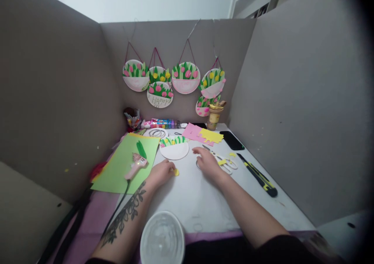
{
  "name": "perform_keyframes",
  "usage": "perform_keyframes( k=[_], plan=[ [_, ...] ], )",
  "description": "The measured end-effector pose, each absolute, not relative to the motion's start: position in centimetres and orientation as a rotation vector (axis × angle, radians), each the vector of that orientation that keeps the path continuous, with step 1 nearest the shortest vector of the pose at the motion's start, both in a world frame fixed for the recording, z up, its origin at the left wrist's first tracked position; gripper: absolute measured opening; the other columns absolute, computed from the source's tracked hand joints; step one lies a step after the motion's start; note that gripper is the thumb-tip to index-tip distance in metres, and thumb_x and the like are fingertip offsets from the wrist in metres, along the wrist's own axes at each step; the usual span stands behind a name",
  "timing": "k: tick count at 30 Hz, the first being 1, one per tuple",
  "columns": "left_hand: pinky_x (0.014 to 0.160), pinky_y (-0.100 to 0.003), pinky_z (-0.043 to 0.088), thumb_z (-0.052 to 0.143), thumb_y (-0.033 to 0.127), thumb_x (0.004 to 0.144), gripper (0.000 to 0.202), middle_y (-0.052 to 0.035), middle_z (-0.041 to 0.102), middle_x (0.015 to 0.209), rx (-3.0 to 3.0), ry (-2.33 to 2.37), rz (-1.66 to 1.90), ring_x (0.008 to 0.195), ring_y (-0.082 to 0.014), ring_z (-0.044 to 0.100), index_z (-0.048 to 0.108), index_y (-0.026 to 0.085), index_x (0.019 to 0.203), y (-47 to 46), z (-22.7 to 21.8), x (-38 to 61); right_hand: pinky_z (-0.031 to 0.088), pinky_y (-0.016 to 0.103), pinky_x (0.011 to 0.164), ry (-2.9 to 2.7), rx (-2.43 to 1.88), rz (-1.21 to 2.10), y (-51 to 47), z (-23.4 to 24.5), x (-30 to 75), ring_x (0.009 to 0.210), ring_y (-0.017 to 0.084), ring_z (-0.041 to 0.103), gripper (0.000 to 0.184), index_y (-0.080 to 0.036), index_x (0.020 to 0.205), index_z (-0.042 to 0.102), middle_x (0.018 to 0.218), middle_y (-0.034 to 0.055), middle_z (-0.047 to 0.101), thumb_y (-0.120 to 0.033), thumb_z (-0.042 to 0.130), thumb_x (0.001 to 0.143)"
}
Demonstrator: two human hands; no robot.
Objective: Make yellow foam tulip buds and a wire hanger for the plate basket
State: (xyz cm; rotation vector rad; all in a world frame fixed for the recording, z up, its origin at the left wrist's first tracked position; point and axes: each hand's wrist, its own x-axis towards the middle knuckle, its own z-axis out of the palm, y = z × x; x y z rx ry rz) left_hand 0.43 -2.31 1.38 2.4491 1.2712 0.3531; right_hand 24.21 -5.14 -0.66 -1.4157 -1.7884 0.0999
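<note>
My left hand (162, 173) pinches a small yellow paper piece (176, 172) at its fingertips, low over the white table. To the right, my right hand (208, 162) has its fingers apart and holds nothing visible; it is beside the scissors (230, 163), which it partly covers. Just beyond both hands lies a cut paper plate (174, 151) with green paper leaves and small yellow and pink flowers along its top. Left of my left hand, a pink glue gun (136, 166) rests on a green paper sheet (117, 168), with a dark green paper leaf (141, 149) near it.
A box cutter (258, 176) and a phone (233, 140) lie at the right. Pink paper (193, 132) and yellow paper (212, 135) overlap at the back. A round-lidded container (162, 238) stands at the front edge. Finished plate baskets (186, 85) hang on the grey partition.
</note>
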Motion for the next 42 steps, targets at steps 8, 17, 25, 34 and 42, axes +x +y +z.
perform_keyframes(
  k=[8, 17, 25, 34, 42],
  plan=[
    [0.061, -0.025, 0.036, 0.055, 0.029, 0.078, 0.014, -0.0049, 0.061, 0.088, 2.515, 1.270, 0.262, 0.073, -0.0173, 0.058, 0.065, 0.022, 0.086, -2.4, 1.7, 0.5, 0.047, 0.031, 0.080, -2.202, -1.260, 0.362, -6.6, -1.6, 18.6, 0.092, 0.019, 0.059, 0.042, -0.021, 0.109, 0.055, 0.097, 0.0068, 0.063, -0.001, 0.047, 0.073],
    [0.062, -0.024, 0.035, 0.056, 0.027, 0.077, 0.010, -0.0037, 0.060, 0.083, 2.530, 1.156, 0.275, 0.072, -0.0157, 0.056, 0.063, 0.019, 0.078, -1.8, 1.0, 0.4, 0.045, 0.029, 0.078, -2.165, -1.286, 0.465, -6.3, -2.3, 19.0, 0.089, 0.017, 0.061, 0.047, -0.020, 0.108, 0.051, 0.094, 0.0049, 0.067, 0.003, 0.043, 0.069],
    [0.059, -0.024, 0.033, 0.047, 0.024, 0.081, 0.010, -0.0009, 0.062, 0.075, 2.462, 1.146, 0.387, 0.069, -0.0152, 0.054, 0.056, 0.020, 0.080, -1.3, 1.5, -0.7, 0.046, 0.032, 0.080, -1.816, -1.195, 0.706, -6.3, -1.7, 18.7, 0.091, 0.016, 0.061, 0.032, -0.023, 0.104, 0.049, 0.098, 0.0022, 0.067, -0.007, 0.043, 0.077],
    [0.062, -0.024, 0.036, 0.047, 0.031, 0.083, 0.015, 0.0001, 0.061, 0.073, 2.331, 1.079, 0.663, 0.067, -0.0142, 0.051, 0.056, 0.020, 0.082, -3.0, 2.7, 1.1, 0.046, 0.026, 0.064, -1.581, -1.078, 0.599, -7.0, -0.4, 17.8, 0.070, 0.014, 0.058, 0.012, -0.021, 0.089, 0.053, 0.080, 0.0001, 0.062, -0.018, 0.054, 0.077],
    [0.049, -0.019, 0.034, 0.054, 0.038, 0.077, 0.030, 0.0004, 0.063, 0.070, 1.582, 0.885, 0.743, 0.052, -0.0081, 0.047, 0.050, 0.017, 0.098, -2.7, 2.0, 2.3, 0.047, 0.030, 0.072, -1.782, -0.967, 0.212, -6.9, -0.8, 18.8, 0.075, 0.016, 0.062, 0.017, -0.022, 0.087, 0.059, 0.079, 0.0018, 0.067, -0.011, 0.048, 0.081]
  ],
)
